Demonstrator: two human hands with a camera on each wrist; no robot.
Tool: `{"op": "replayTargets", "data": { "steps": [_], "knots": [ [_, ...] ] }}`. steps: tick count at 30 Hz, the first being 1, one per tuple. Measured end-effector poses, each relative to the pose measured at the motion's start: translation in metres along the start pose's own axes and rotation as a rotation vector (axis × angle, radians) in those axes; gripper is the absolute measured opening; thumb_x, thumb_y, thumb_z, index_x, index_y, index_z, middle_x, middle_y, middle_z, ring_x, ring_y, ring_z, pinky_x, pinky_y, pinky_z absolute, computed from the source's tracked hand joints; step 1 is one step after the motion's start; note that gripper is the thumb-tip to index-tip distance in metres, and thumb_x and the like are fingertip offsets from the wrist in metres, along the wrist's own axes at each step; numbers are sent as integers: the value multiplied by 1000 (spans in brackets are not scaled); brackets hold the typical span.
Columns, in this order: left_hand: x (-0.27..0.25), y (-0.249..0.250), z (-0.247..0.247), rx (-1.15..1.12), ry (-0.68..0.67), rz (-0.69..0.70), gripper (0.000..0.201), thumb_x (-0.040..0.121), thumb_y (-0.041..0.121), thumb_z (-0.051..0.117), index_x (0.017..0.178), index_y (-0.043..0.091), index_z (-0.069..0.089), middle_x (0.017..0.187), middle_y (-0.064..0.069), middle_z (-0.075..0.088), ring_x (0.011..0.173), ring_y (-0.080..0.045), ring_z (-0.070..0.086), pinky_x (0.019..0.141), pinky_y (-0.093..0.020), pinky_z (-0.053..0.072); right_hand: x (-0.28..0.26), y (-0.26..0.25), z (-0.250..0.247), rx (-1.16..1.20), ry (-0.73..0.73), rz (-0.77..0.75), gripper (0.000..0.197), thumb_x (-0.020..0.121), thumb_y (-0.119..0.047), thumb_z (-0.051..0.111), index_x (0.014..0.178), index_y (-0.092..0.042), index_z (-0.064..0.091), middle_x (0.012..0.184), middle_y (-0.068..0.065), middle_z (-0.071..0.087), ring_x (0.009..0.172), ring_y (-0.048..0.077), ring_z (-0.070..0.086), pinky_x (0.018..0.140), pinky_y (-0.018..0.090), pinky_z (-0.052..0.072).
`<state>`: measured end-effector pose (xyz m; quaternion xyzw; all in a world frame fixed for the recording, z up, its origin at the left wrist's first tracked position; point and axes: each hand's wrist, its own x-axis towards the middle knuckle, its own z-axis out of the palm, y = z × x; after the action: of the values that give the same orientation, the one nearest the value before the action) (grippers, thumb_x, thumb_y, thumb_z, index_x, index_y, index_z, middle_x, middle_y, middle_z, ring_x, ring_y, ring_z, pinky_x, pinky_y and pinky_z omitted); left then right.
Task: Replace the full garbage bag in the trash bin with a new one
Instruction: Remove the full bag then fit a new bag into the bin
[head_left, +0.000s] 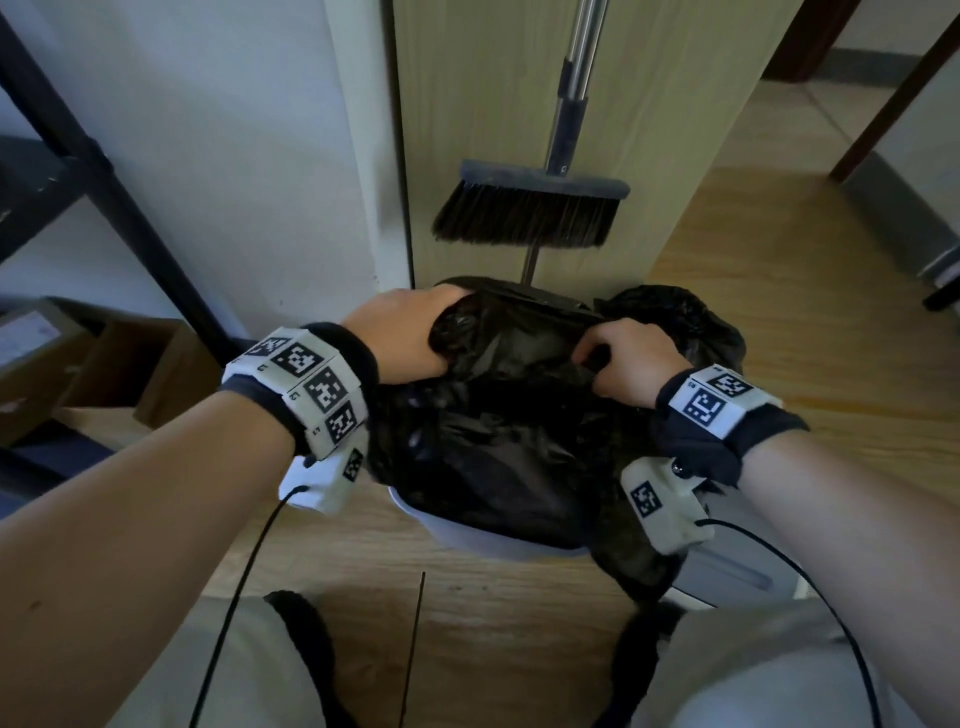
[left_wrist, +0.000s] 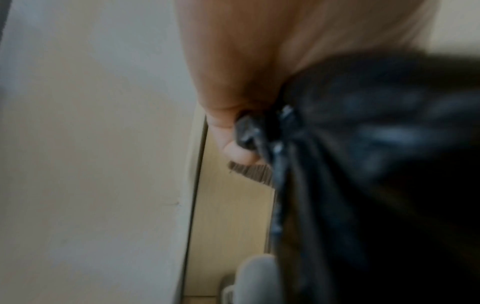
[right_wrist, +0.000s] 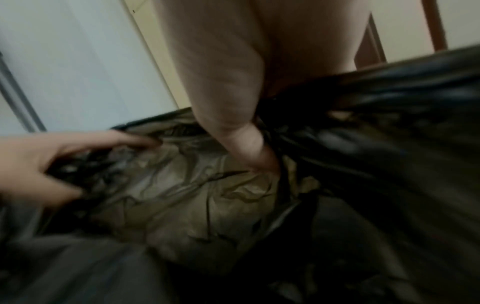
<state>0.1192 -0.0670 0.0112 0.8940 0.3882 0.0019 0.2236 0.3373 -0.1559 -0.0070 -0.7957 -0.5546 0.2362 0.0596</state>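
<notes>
Centrally in the head view, the black garbage bag sits in a pale trash bin, its mouth drawn up above the rim. Left hand, centre left of the frame, grips a bunched fold of the bag's edge; the left wrist view shows fingers curled round a twisted strand of film. Right hand, centre right, pinches the opposite edge, its fingers clenched on gathered plastic. Film judged thin, soft and slippery, apt to stretch or tear under a point load; crumpled paper-like contents suggest modest weight, though this cannot be confirmed. Best hold: gathered rim material at two opposite sides, wrapped rather than pinched. Broom leans against the wooden panel in the upper centre, just behind the bin
</notes>
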Motion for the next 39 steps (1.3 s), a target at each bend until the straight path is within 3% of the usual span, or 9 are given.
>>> {"op": "replayTargets", "data": {
  "steps": [7,12,17,21,24,27,30,34,39],
  "knots": [
    [1,-41,11,481,-70,-142,65,85,29,55,142,35,23,113,-14,65,100,-34,63,86,-41,51,-13,33,-1,-187,-81,122,53,84,-8,54,130,-35,54,132,7,56,110,30,60,87,38,54],
    [6,-37,16,474,13,-192,70,82,28,58,142,30,21,109,-14,65,96,-35,64,77,-40,50,-17,41,-10,-82,-64,113,61,82,-3,57,134,-35,50,140,5,50,102,25,61,75,32,51],
    [15,-27,13,270,-60,-213,32,83,37,60,107,18,65,107,-6,65,93,-24,60,74,-31,45,-13,24,-14,77,175,-45,39,84,-2,56,110,-28,68,134,3,54,88,15,58,74,23,44],
    [14,-25,14,202,218,-162,14,82,18,59,91,16,69,118,-8,52,106,-26,50,82,-36,48,-11,18,-13,202,195,-23,41,87,3,45,100,-24,73,104,3,68,36,6,46,34,9,32],
    [14,-24,14,220,300,-76,24,76,13,63,99,20,66,140,-6,39,131,-27,34,102,-40,37,-10,18,-8,258,76,1,48,86,8,40,95,-23,76,58,-8,57,22,5,37,29,10,25],
    [25,-25,23,223,164,-56,30,73,16,68,102,25,66,151,-7,30,143,-27,19,115,-44,18,-6,18,-2,261,-15,-6,54,84,11,38,86,-26,77,35,-13,55,23,7,31,32,15,25],
    [39,-34,40,309,-15,-116,27,76,18,65,101,30,64,147,-2,40,139,-24,30,116,-47,17,-1,26,0,289,-28,45,56,82,13,36,85,-25,78,44,-15,57,28,6,29,35,17,26],
    [50,-48,54,245,-52,-168,24,81,13,54,95,30,64,113,4,68,107,-20,60,100,-35,42,6,43,9,313,-2,144,43,86,6,44,89,-22,77,51,-10,56,25,6,31,36,17,28],
    [64,-52,74,115,-25,-168,57,77,37,67,129,25,45,134,-5,44,121,-29,45,102,-42,40,21,52,29,265,-13,180,38,89,2,47,99,-22,74,107,6,67,30,3,46,30,10,28]
  ]
}}
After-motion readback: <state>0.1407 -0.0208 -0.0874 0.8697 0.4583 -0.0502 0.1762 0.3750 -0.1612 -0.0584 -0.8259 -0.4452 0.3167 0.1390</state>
